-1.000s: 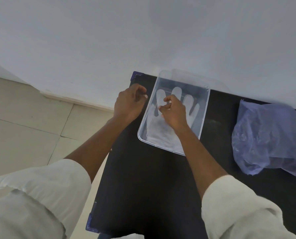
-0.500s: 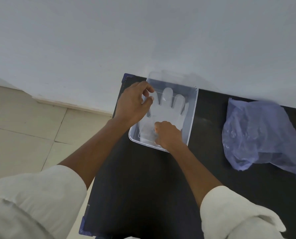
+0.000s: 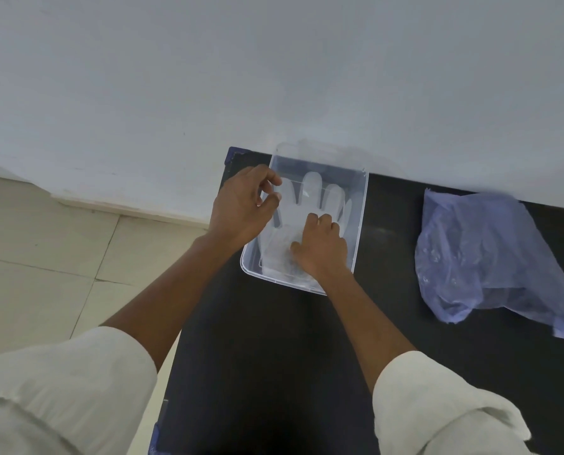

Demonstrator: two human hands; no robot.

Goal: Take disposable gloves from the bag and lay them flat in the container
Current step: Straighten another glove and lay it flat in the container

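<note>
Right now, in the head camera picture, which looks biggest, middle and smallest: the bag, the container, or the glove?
1. bag, though the container looks close to it
2. container
3. glove, lying inside the container

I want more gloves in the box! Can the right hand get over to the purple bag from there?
Probably yes. The right hand presses the glove in the container, and only bare black table lies between it and the bag.

Your right hand (image 3: 320,247) is covering the palm and cuff of the glove (image 3: 310,205); your left hand (image 3: 241,208) is hiding the container's (image 3: 361,218) left rim. The bag's (image 3: 484,254) contents are reading as indistinct, and the table (image 3: 274,356) is running past the frame's edges.
</note>
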